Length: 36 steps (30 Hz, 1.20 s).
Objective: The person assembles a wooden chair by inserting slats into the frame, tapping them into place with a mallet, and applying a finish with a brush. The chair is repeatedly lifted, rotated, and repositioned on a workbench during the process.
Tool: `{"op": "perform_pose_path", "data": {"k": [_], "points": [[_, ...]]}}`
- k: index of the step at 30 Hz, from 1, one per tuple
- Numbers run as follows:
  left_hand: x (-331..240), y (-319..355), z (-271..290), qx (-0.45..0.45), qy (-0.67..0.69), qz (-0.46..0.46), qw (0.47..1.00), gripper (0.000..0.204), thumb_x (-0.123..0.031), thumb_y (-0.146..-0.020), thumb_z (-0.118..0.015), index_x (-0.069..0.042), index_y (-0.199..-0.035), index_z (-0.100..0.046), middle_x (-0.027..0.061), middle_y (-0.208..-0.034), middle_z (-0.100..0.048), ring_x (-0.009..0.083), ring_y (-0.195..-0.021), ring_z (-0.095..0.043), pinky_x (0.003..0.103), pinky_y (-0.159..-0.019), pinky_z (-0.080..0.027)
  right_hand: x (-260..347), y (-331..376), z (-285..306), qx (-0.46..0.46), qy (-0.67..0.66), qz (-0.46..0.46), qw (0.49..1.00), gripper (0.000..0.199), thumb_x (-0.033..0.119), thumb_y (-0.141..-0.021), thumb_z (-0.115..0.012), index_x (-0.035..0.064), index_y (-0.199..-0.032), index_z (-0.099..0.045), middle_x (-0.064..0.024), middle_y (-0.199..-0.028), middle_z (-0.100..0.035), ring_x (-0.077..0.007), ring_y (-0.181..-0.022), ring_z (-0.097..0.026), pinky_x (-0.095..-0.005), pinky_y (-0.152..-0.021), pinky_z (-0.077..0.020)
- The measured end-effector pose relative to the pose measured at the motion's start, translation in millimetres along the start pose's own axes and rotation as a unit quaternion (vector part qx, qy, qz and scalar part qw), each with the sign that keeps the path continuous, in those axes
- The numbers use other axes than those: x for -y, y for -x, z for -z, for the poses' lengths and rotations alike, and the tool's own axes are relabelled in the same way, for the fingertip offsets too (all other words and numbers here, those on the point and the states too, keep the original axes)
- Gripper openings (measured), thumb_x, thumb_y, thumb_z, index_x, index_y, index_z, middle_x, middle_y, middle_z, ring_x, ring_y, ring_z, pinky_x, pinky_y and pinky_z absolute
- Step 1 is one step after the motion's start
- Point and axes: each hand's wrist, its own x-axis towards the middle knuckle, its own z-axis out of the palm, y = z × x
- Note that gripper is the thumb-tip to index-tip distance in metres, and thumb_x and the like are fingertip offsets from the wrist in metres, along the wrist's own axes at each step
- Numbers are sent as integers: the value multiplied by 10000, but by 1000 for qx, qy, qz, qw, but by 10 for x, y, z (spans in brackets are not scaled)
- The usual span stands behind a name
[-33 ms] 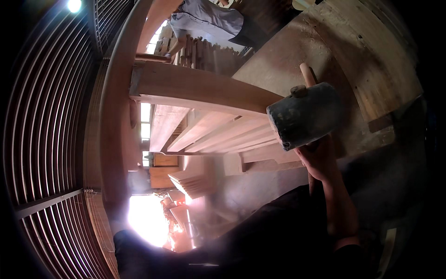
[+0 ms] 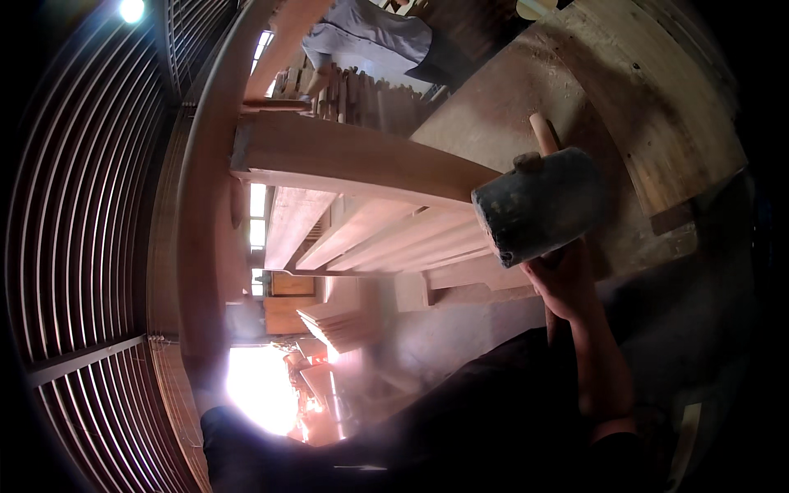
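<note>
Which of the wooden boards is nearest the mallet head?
The thick pale wooden beam running crosswise: its end reaches the dark rubber mallet head held in the right hand. The slanted boards lie lower, farther back.

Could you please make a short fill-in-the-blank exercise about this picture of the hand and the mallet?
1. The right hand grips a ____ by its wooden handle.
2. The mallet's dark head is close to the end of a pale wooden ____.
3. The beam lies to the ____ of the mallet head in the picture.
4. At the top, another person stands by a stack of ____.

Missing words: mallet; beam; left; wood
</note>
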Motion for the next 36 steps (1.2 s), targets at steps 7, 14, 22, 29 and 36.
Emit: {"op": "perform_pose_path", "data": {"k": [7, 14, 22, 29, 36], "points": [[-16, 30, -19, 8, 2, -6, 1000, 781, -659, -991, -417, -18, -1434, -473, 100, -1325, -557, 196, -1187, -523, 372, -1061, -402, 95, 46, 2, -6, 18, -37, 999, 269, 95, -808, -724, 31, -658, -510, -35, -529, -485, -131, -505, -469, -324, -516, -376], [-124, 24, -58, 14, 1, -13, 1000, 761, -646, -998, -420, -18, -1421, -490, 95, -1301, -573, 190, -1161, -537, 367, -1050, -410, 41, 34, -6, -27, 20, 4, 999, 232, 124, -810, -739, 28, -733, -542, -45, -555, -499, -141, -516, -482, -335, -526, -400], [-217, 13, -96, 19, -5, -13, 1000, 739, -632, -1006, -423, -18, -1407, -510, 90, -1273, -590, 184, -1132, -554, 361, -1037, -419, 114, 22, 29, -15, 11, -13, 1000, 245, 151, -833, -741, 19, -765, -546, -41, -574, -500, -135, -549, -494, -322, -552, -417], [-248, -31, -135, 29, -3, -21, 999, 720, -620, -1013, -425, -18, -1394, -527, 85, -1249, -606, 178, -1107, -568, 356, -1026, -427, 157, 27, 57, 2, 71, -23, 997, 276, 181, -838, -746, 23, -748, -538, -58, -561, -498, -153, -526, -501, -334, -540, -423], [-261, -91, -184, 39, 0, -31, 999, 702, -608, -1020, -428, -18, -1382, -544, 81, -1225, -621, 172, -1081, -582, 350, -1015, -435, 140, 36, 19, -36, 112, 52, 992, 290, 203, -842, -746, 13, -751, -546, -77, -565, -520, -193, -534, -536, -355, -558, -449]]}}
